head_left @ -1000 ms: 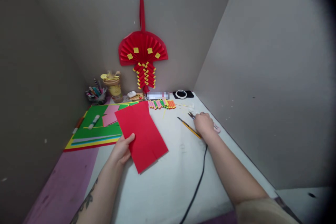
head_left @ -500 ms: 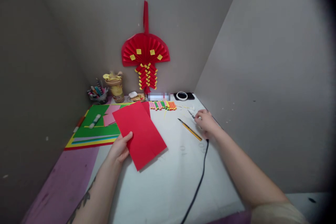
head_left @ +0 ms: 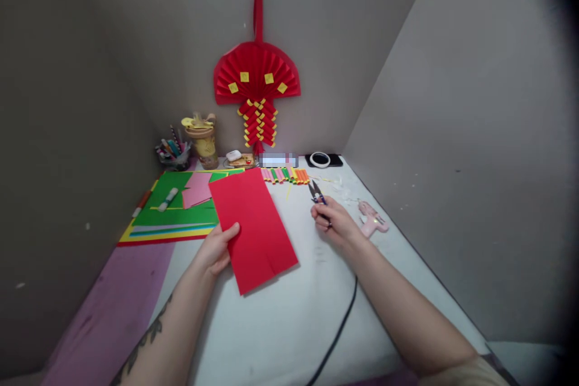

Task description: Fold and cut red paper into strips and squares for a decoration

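Left hand: our left hand (head_left: 216,248) still pinches the red sheet (head_left: 253,228) by its left edge, held over the white table (head_left: 280,325)
Right hand: our right hand (head_left: 333,223) has left the pink tool (head_left: 371,219) and now grips small scissors (head_left: 316,192), blades pointing away
Change: the yellow pencil is gone from view

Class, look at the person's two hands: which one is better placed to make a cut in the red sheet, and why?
Probably the right hand: it holds the scissors, blades pointing away, beside the red sheet. The left hand grips the sheet's near edge.
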Demonstrator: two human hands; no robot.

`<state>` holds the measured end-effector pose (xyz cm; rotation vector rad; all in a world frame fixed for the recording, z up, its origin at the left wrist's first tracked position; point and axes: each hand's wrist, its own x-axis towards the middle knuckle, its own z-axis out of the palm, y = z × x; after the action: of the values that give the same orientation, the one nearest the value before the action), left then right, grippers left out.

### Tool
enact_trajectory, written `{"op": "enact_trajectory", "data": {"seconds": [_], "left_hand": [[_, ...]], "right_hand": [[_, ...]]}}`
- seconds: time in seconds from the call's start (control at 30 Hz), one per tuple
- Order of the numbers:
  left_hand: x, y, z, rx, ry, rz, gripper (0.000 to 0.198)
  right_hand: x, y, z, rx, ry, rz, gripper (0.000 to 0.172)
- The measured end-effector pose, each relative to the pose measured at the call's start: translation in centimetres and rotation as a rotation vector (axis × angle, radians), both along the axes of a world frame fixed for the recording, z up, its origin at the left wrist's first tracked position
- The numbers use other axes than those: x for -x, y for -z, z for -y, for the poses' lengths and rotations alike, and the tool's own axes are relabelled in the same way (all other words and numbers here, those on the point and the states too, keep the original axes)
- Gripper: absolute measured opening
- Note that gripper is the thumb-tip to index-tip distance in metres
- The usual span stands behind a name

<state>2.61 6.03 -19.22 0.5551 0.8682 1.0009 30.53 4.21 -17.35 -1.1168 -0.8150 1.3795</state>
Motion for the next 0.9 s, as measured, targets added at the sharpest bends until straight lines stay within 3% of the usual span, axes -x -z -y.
{"op": "enact_trajectory", "data": {"seconds": [0.13,0.3,0.47,0.6,0.9], "left_hand": [[-0.6,-0.2,0.9,0.017,0.124,0.016,0.038],[-1.2,-0.7,2.0,0.010,0.243,0.058,0.051],[-2.1,-0.6,2.8,0.032,0.337,0.080,0.056],[-2.7,-0.4,3.0,0.039,0.351,0.082,0.056],[-2.5,0.1,3.0,0.013,0.343,0.012,0.049]], "right_hand": [[3.3,1.7,0.2,-0.055,0.034,0.013,0.035],[4.2,3.1,0.7,-0.041,0.031,-0.162,0.033],[5.0,3.3,1.6,-0.027,0.012,-0.283,0.030],[5.5,3.2,2.2,-0.019,-0.041,-0.229,0.041],[3.4,4.3,1.1,-0.052,0.327,0.103,0.028]]}}
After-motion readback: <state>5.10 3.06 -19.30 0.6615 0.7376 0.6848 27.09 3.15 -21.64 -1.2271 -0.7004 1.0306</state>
